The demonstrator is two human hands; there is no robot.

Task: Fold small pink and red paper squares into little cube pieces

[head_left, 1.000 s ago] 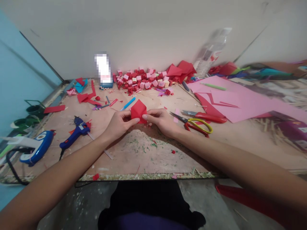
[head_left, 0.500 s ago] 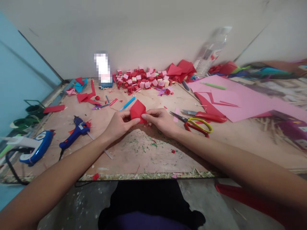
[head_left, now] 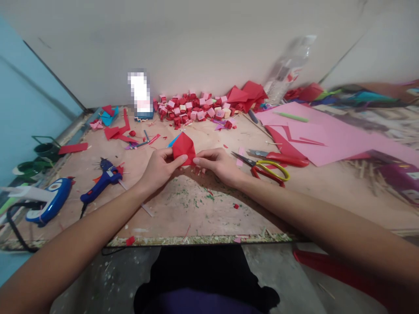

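Observation:
Between my two hands is a small piece of folded red paper [head_left: 183, 147], held up just above the wooden table [head_left: 203, 218]. My left hand [head_left: 161, 166] pinches it on the left side, thumb lying across its front. My right hand [head_left: 215, 163] grips the lower right edge between thumb and fingertips. The fingers behind the paper are partly hidden. A blue pen-like stick [head_left: 173, 139] lies behind the paper, mostly covered by it. Right of my right hand lie scissors [head_left: 253, 165] with yellow and red handles and a red-handled cutter knife [head_left: 284, 158].
A blue glue gun [head_left: 102, 181] lies left of my left forearm, near a blue-and-white device [head_left: 52, 203]. Along the wall are a lit phone [head_left: 140, 93], a heap of pink and red paper cubes [head_left: 193, 109] and a plastic bottle [head_left: 288, 72]. Pink sheets [head_left: 330, 135] cover the right side.
The red paper has moved slightly left and tilted, now covering much of the blue stick. My left thumb has shifted up on it, and my right fingers sit nearer its right edge.

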